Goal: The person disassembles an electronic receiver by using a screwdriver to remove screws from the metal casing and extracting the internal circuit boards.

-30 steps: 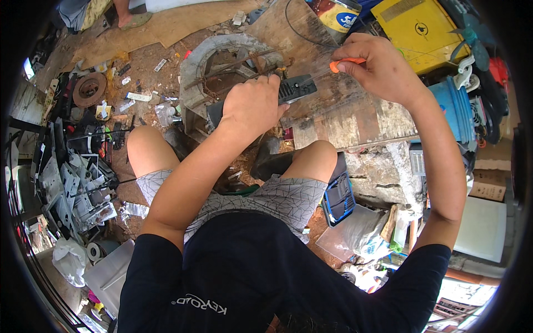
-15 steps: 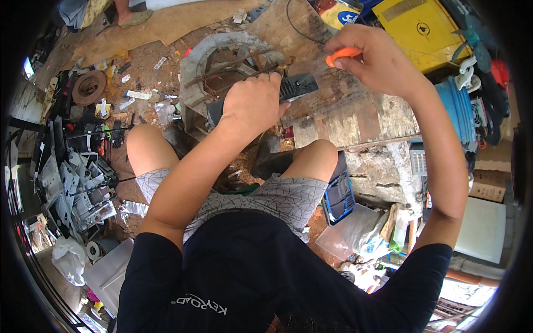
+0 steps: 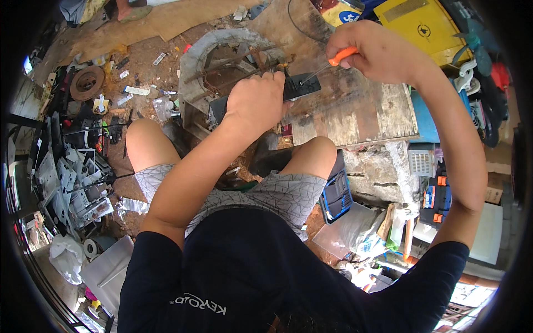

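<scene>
My left hand point(image 3: 256, 102) is wrapped round a long black box-like part point(image 3: 312, 87), its far end sticking out past my fingers and its near end below my wrist. The part lies across the edge between a grey ring-shaped block and the wooden board. In my right hand point(image 3: 377, 53) is a screwdriver point(image 3: 343, 55) with an orange handle. Its thin metal shaft slants down to the left, and the tip meets the top of the black part close to a small round hole or screw. My left fingertips are partly hidden behind the hand.
The worn wooden board point(image 3: 355, 114) spans the middle right. Behind it stands a yellow case point(image 3: 419, 28). The grey ring-shaped block point(image 3: 191, 69) rests on the littered dirt floor. A rusty disc point(image 3: 89, 83) and a scrap-metal heap point(image 3: 78, 183) lie left. Beside my knee is a blue-edged black pouch point(image 3: 336, 197).
The screwdriver tip has come down onto the black part, and its shaft now stands steeper. My right elbow has swung outward to the right. My left hand has barely moved.
</scene>
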{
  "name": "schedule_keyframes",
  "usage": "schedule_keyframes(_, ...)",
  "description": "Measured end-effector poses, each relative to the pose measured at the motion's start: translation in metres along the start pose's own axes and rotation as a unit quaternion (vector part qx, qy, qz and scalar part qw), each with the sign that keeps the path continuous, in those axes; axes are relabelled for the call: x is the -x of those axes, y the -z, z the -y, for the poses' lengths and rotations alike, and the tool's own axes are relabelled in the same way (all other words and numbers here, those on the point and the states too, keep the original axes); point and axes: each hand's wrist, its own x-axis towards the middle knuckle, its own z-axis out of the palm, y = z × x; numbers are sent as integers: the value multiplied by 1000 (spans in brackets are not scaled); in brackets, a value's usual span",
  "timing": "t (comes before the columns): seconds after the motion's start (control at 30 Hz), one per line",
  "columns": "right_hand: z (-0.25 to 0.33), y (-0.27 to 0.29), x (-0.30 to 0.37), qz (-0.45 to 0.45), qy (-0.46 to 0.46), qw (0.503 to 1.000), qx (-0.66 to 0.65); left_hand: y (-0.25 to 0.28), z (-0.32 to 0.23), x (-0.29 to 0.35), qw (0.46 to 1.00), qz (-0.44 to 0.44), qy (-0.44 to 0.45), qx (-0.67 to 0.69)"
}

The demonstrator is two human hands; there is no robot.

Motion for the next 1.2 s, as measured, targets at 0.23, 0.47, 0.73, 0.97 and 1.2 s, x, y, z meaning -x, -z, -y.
schedule_keyframes(0.23, 14, -9, 3, -113, -60, 992, 14, 4, 0, -4, 1000, 20, 7, 12)
schedule_keyframes(0.47, 2, -16, 4, -128, -99, 987, 11, 3, 1, -3, 1000, 11, 3, 1)
schedule_keyframes(0.73, 5, -10, 2, -138, 16, 990, -25, 0, 3, -3, 1000, 2, 4, 1)
schedule_keyframes(0.97, 10, -5, -3, -74, -113, 991, 12, 0, 2, -3, 1000, 2, 0, 7)
schedule_keyframes(1.2, 22, -4, 1, -94, -71, 991, -70, 1, 2, -3, 1000, 8, 3, 11)
